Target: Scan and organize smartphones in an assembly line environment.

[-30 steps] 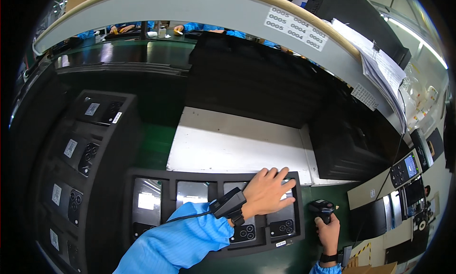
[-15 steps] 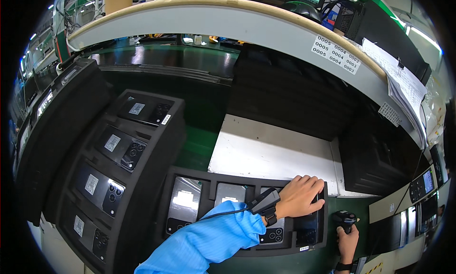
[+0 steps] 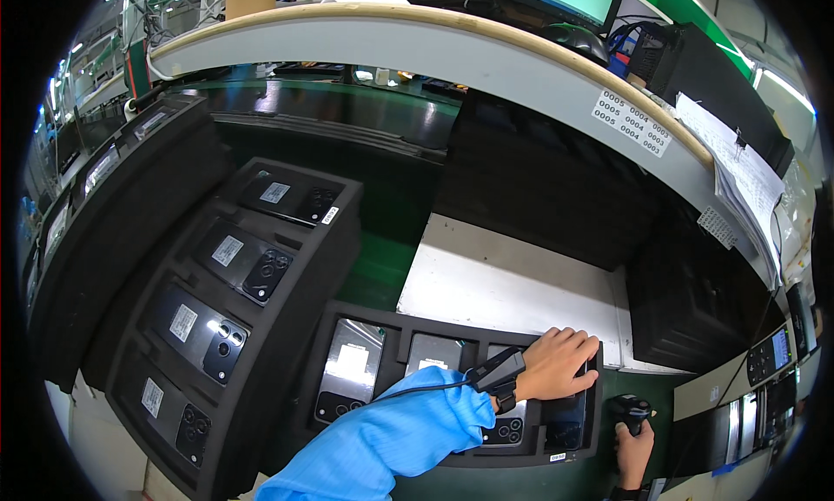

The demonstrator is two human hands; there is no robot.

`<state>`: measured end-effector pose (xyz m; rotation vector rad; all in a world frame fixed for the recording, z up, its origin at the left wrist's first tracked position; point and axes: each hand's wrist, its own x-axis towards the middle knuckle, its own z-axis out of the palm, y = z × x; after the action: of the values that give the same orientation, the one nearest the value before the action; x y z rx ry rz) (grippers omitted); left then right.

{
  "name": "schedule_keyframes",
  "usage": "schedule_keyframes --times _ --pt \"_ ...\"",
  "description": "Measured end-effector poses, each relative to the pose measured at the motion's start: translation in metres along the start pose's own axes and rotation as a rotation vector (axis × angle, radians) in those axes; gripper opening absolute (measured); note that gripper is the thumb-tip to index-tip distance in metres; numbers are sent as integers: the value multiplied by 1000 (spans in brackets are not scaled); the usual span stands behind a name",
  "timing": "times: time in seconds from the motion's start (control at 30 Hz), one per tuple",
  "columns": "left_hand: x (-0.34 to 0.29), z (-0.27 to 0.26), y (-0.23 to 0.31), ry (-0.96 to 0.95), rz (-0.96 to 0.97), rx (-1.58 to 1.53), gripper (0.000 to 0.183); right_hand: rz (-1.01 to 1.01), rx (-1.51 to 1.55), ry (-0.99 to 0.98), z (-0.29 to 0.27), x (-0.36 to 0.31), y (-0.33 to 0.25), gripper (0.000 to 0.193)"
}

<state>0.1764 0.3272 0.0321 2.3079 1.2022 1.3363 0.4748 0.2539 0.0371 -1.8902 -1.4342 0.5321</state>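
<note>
Your left hand (image 3: 558, 364), fingers now closer together, part-covers the five-o'clock smartphone (image 3: 566, 424), grip unclear, while your right hand (image 3: 634, 457) clasps the handheld scanner (image 3: 632, 407).

Head-worn fisheye, left of pair: looks down and forward over the bench (image 3: 380, 284) from close above; grey shelf (image 3: 486, 58) bows across top.

Phones (image 3: 351, 362) in tray (image 3: 397, 342), scanner (image 3: 632, 410) in right hand (image 3: 634, 454)
</note>
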Motion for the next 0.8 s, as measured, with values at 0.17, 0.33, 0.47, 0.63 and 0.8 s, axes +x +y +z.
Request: schedule_keyframes --times 0.17,0.33,0.47,0.63,0.8 --pt "2 0 2 33 12 -22 39 -34 16 -5 -2 8 14 13" --pt "2 0 1 22 11 -29 39 -16 13 -4 -3 9 17 16" --pt "0 -1 1 -2 -1 -16 38 53 18 -27 -2 2 -1 21" --pt "-2 -4 -1 4 -3 3 39 0 -5 -12 1 4 7 16" --pt "6 -3 5 -9 19 -54 37 -138 3 168 -3 -11 -2 43"
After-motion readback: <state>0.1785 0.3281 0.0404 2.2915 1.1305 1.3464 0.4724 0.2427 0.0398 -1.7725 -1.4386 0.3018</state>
